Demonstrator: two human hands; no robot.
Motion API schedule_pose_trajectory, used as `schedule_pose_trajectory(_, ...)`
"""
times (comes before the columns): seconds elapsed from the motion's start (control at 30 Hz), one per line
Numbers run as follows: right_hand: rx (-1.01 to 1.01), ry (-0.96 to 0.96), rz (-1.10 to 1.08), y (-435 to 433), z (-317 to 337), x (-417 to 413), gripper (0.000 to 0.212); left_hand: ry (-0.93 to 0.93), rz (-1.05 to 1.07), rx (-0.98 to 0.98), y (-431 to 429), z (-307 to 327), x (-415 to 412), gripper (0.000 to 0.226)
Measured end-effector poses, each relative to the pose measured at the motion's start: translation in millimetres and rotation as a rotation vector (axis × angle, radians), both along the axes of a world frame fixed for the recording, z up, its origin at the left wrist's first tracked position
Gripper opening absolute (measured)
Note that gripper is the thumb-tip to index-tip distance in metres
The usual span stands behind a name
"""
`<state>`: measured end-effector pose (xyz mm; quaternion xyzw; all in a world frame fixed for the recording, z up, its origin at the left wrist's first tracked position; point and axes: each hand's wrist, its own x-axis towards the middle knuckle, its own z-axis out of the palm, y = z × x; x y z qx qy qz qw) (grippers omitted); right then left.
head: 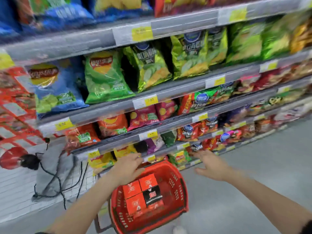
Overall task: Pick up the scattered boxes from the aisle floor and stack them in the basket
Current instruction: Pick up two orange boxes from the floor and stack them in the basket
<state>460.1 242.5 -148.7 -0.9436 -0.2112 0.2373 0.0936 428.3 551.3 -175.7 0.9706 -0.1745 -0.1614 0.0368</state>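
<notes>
At far left, thin black cables (50,179) hang against the white base panel. My left hand (128,168) lies with loose, nearly straight fingers over the far rim of the red slotted plastic basket (183,193), gripping nothing; I cannot tell if it touches the rim. Inside the basket, the orange-red cardboard boxes (135,204) sit packed together with one black box (152,195). To the right, my right hand (211,166) hovers empty, fingers spread, above the grey aisle floor (253,166), near the bottom shelf of crisp bags (180,157).
</notes>
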Motion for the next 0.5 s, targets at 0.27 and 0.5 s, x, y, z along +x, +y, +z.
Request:
schedule_pose_trajectory(0.27, 0.011, -0.118, -0.380, -97.6, 53.1, -76.4, 0.061, 0.005, -0.309, 0.040, -101.4, 64.5, 30.1, 0.049)
schedule_pose_trajectory(0.5, 0.024, -0.207, -0.698, -192.4, 77.1, -155.7, 0.058, -0.090, -0.637, 0.075, -243.1, 94.5, 39.7, 0.047)
